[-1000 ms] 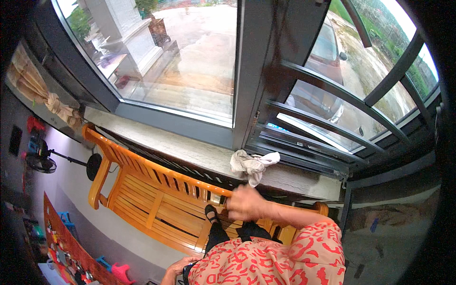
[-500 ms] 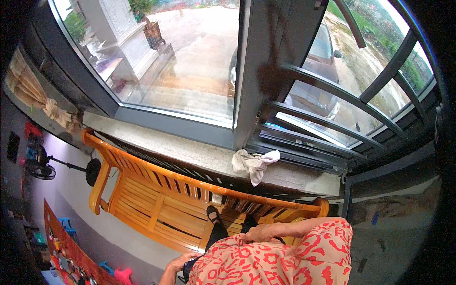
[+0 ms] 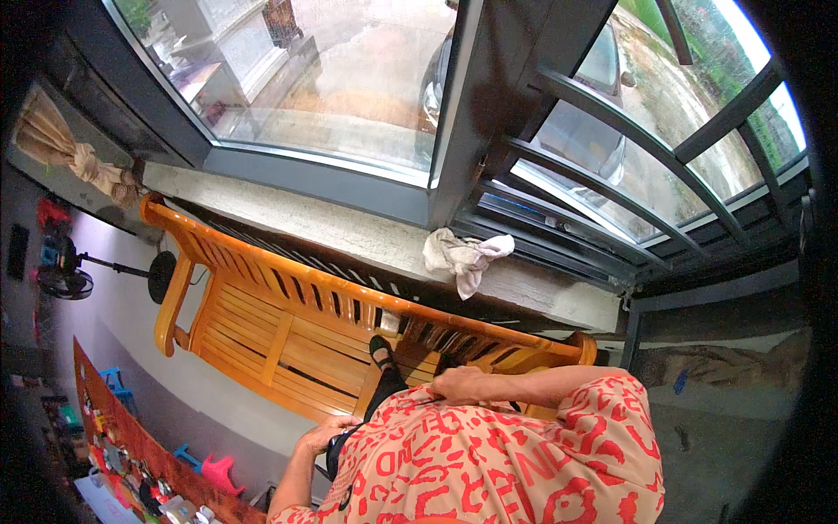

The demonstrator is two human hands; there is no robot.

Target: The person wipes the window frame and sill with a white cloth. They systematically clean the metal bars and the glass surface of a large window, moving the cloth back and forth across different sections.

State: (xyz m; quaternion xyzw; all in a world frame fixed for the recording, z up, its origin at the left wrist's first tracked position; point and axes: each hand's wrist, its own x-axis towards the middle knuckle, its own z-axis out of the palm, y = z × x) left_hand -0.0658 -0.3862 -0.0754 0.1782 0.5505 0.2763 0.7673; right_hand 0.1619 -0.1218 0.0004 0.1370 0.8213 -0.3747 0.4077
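My right hand [image 3: 458, 384] is in front of my waist with its fingers curled in at the hem of my tan and red patterned shirt [image 3: 489, 445]. What lies between those fingers is hidden. At my left hip, my left hand [image 3: 330, 433] has its fingers bent against a dark bundle or pouch [image 3: 339, 450], too unclear to name. Below, a foot in a black shoe [image 3: 381, 351] stands on the slatted seat of a wooden bench [image 3: 323, 377]. A crumpled whitish cloth [image 3: 467, 255] hangs over the window sill's edge, apart from both hands.
Behind the bench runs a pale sill [image 3: 349, 229] under a large dark-framed window [image 3: 323, 175]. Curved metal bars [image 3: 628, 122] cross the right opening. A standing fan [image 3: 65, 271] and tied curtain [image 3: 83, 162] are at left; a cluttered reddish table [image 3: 113, 419] and pink stool [image 3: 223, 474] lie lower left.
The view has shifted, and the window, sill and bench sit higher in it. Both hands stay at my waist, the right one a little farther up in the picture. The cloth stays on the sill.
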